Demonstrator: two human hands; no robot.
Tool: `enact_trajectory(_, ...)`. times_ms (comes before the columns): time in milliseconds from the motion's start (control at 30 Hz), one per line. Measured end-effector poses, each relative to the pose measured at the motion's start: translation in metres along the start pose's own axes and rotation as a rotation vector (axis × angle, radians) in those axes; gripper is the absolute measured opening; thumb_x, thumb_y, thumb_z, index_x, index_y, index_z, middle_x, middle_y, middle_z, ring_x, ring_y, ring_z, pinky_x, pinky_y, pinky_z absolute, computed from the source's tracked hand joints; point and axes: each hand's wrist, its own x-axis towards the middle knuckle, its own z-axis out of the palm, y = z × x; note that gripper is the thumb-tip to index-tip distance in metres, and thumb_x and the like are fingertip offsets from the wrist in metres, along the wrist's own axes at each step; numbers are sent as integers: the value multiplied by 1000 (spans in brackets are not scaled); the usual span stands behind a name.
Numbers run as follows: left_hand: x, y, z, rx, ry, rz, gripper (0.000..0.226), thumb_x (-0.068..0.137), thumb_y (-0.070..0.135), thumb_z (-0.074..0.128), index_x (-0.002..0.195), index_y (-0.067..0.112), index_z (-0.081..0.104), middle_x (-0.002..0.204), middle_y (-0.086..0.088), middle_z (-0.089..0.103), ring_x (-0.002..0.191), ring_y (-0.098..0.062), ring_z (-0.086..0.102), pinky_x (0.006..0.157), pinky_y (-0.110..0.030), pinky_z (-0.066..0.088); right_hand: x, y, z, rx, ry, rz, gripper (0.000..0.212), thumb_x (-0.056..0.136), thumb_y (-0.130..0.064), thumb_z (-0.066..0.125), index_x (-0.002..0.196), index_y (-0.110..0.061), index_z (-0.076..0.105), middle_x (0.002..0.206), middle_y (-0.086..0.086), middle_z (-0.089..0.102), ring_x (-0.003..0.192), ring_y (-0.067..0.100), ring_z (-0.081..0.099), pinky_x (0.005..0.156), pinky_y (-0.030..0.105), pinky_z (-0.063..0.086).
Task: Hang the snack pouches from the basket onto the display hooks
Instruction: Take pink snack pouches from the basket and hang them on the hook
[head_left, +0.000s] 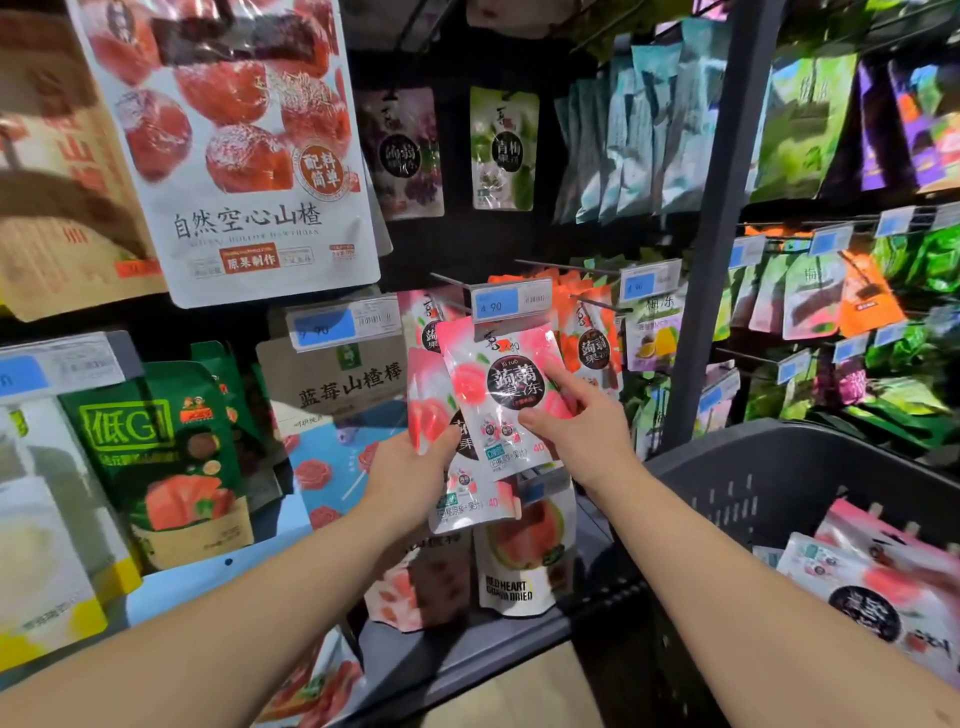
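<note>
My right hand (576, 426) pinches a pink-and-white peach jelly pouch (498, 395) by its lower right side and holds it up just under the hook with the blue 4.90 price tag (511, 301). My left hand (410, 467) grips more of the same pink pouches (431, 410), fanned behind and below the front one. Matching pouches (423, 322) hang on that hook behind them. A dark plastic basket (753, 467) at the lower right holds more pink pouches (872, 582).
Hanging snack bags fill the dark display wall: a large hawthorn bag (234, 156) upper left, green bags (166, 447) lower left, orange pouches (592, 332) on the adjacent hook. A dark upright post (717, 218) divides the rack. Guava bags (524, 556) hang below my hands.
</note>
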Motion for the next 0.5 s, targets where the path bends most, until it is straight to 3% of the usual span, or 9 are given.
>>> enact_trajectory(167,8,-2,0,12,4,9,37,97,45,62,77,14,65,64,0,61,65,-21,59,68,-33,44,10,3,6,6,8,6,72,81,-9,84,145,-23,56,142,-6,59,131,9,52,114,35,44)
enact_trajectory(367,8,-1,4,37,-41,12,36,98,43,62,77,13,61,63,-4,60,62,-22,57,59,-29,41,11,11,0,-15,16,8,71,81,-10,85,144,-25,57,143,-6,59,133,9,50,110,28,44)
enact_trajectory(500,7,3,7,27,-53,29,37,98,41,61,74,13,61,62,0,58,57,-14,53,55,-28,37,13,12,-2,-12,7,-2,70,81,-10,84,145,-25,57,145,-7,57,134,8,49,102,16,42)
